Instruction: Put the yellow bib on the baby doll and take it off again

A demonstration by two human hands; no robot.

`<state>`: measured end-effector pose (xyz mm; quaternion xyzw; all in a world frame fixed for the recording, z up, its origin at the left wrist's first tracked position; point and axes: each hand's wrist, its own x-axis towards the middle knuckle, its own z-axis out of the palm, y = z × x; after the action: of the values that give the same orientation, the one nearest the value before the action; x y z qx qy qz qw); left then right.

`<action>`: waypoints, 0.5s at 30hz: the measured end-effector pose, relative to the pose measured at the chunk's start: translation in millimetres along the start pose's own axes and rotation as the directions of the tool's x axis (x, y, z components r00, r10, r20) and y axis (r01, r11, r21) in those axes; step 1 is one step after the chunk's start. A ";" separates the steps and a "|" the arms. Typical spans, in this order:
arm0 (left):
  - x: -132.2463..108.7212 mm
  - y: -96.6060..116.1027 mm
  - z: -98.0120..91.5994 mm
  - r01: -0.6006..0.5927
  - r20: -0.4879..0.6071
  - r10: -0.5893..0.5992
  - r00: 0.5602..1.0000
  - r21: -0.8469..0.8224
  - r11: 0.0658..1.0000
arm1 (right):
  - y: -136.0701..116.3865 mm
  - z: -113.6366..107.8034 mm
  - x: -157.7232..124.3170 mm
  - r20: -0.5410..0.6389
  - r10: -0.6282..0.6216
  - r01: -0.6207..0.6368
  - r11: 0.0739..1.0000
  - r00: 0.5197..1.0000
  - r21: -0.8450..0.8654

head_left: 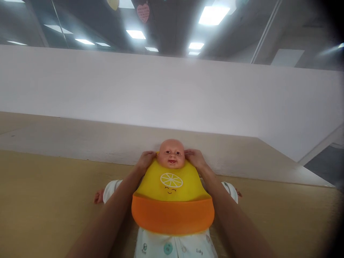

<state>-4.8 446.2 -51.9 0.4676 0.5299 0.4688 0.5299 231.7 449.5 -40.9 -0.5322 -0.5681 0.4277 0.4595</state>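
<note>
A baby doll (172,147) lies on its back, dressed in a white printed outfit (176,247), its arms spread to the sides. Over its chest is a yellow bib (150,184) with a lemon-slice print and an orange pocket (172,216) at the bottom. Beside the doll's neck at the left, my left hand (146,159) has its fingers closed on the bib's neck strap. My right hand (195,157) is at the other side of the neck, fingers bent around the strap's other end. Both sets of fingertips are partly hidden behind the doll's head.
The doll lies on a light wooden surface (53,193) with a paler strip (80,139) along its back. Behind rises a white wall (161,93), topped by glass reflecting ceiling lights. A pink heart-shaped note (143,13) is on the glass.
</note>
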 end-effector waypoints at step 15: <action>-2.7 -4.5 1.0 0.036 0.009 -0.036 0.999 0.051 0.998 | 22.3 5.9 2.0 0.027 0.037 -0.038 0.999 0.999 0.024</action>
<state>-3.8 443.0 -56.1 0.4736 0.5475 0.4432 0.5288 230.6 453.0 -63.8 -0.5312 -0.5587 0.4503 0.4504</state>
